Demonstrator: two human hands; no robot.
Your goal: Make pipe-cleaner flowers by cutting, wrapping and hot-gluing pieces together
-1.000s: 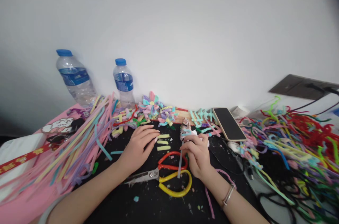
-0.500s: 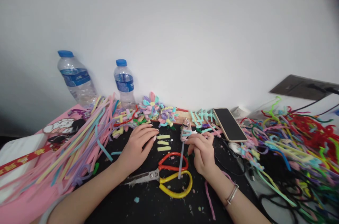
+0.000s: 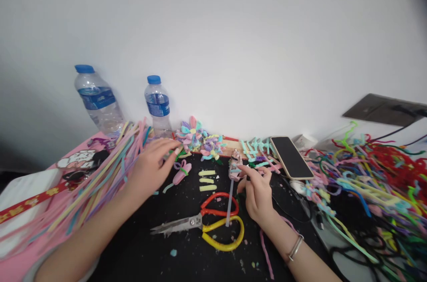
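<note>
My left hand [image 3: 151, 168] is over the left-back of the black work surface, fingers stretched out and thumb apart, close to green and pale chenille-stem pieces [image 3: 183, 154]. Beside its thumb lies a small pink fuzzy piece [image 3: 182, 174] with a purple loop and a pale green tail. My right hand [image 3: 256, 191] has its index finger out against what looks like a glue gun [image 3: 235, 164], with a translucent stick [image 3: 230, 204] sticking out of it. Its other fingers are bent, with nothing visible in them. Between the hands lie three short yellow chenille pieces [image 3: 207, 180].
Scissors [image 3: 191, 223] with red and yellow handles lie in front. Bundled pastel chenille stems [image 3: 110, 175] are at left, a tangled colourful pile [image 3: 373, 184] at right. Two bottles [image 3: 158, 106] stand by the wall. A phone [image 3: 292, 157] and fuzzy flowers [image 3: 192, 133] lie behind.
My left hand has moved left and back, uncovering the pink fuzzy piece. My right hand stays by the glue gun, its index finger slightly more extended.
</note>
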